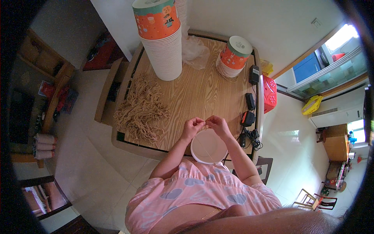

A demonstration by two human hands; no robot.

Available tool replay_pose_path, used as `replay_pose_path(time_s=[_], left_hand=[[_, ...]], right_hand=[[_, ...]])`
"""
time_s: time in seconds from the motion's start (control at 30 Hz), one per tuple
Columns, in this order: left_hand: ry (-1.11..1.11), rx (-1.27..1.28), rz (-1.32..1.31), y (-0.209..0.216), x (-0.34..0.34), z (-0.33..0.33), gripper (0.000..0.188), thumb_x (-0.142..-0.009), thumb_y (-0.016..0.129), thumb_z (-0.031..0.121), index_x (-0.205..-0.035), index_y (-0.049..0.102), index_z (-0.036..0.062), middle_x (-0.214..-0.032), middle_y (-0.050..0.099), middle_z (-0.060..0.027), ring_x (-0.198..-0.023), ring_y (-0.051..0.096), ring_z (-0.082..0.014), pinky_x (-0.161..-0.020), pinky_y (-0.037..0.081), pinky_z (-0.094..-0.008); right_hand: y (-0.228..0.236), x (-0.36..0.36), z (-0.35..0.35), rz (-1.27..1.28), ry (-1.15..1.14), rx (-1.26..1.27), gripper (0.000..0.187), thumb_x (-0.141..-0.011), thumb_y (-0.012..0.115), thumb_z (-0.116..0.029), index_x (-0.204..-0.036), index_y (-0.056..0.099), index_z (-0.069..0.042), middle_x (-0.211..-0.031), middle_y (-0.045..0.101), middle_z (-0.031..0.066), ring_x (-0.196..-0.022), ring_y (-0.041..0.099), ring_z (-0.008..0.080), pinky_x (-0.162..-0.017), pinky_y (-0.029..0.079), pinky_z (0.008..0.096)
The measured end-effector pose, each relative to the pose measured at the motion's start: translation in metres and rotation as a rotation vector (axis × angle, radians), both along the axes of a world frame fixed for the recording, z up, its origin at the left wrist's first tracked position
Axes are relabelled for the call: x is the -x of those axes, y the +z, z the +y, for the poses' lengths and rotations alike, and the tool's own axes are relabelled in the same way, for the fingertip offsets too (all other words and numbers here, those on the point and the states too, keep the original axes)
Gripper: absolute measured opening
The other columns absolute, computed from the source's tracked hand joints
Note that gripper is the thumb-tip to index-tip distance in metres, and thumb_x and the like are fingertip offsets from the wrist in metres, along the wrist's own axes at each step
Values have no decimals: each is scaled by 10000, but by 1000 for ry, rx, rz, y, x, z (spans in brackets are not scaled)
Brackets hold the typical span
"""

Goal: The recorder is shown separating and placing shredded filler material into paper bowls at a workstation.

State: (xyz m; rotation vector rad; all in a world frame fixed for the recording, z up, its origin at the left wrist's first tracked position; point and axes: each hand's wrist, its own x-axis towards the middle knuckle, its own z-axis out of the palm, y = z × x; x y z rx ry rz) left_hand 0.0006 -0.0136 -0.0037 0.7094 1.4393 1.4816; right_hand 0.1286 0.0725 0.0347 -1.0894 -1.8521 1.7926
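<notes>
White tub point(209, 147) is sitting at the table's point(194, 97) near edge, mouth showing. Left hand point(193, 129) and right hand point(218, 126) are pinching a thin cord point(206, 127) at its far rim, fingertips close. Light, even tension is probably working best; yanking risks tipping. Cables point(253, 139) are crowding the right edge, cord pile point(142, 109) the left; open wood is running between, toward the tall stack point(163, 54).

A single tub point(209, 147) is at the near edge of the table point(191, 95), left hand point(192, 128) and right hand point(218, 125) at its far rim. Left of the tub I see heaped cords point(142, 105); beyond it, one stack point(163, 54) leftward, a second stack point(235, 54) rightward, a plastic bag point(195, 51) between; to the tub's right, power adapters point(248, 118).
</notes>
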Motion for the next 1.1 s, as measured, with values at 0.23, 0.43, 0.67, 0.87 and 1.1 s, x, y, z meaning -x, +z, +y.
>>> replay_pose_path(time_s=[0.23,0.43,0.67,0.87,1.1], left_hand=[[-32,32,-129,-9,4,0,81,-750,617,92,-806,587,42,-736,583,-3,-676,539,-81,-621,436,-210],[-34,50,-75,-1,3,0,87,-748,624,99,-805,587,46,-737,583,-1,-664,532,-78,-618,435,-209],[-73,31,174,1,2,-3,74,-724,642,77,-788,605,66,-704,587,26,-599,502,-52,-551,417,-207],[-62,15,324,6,-2,-2,51,-711,643,71,-755,617,72,-669,579,35,-530,448,-41,-497,377,-205],[-13,5,401,5,-5,-1,89,-685,670,109,-731,619,52,-580,576,-6,-471,470,-59,-430,367,-231]], right_hand=[[7,2,-1,19,10,4,100,-775,582,-91,-801,573,5,-737,610,44,-656,539,102,-593,441,235],[5,0,0,-15,20,4,87,-777,599,-84,-805,574,-5,-719,574,14,-659,503,75,-595,415,210],[-3,0,1,2,-10,24,98,-781,574,-88,-803,577,7,-730,598,35,-657,529,96,-592,449,242],[-11,-3,5,60,-15,84,91,-780,580,-81,-817,570,2,-736,593,38,-662,530,100,-589,447,242],[-2,-1,3,138,-24,142,83,-779,589,-44,-828,525,-23,-751,550,11,-684,512,86,-620,424,216]])
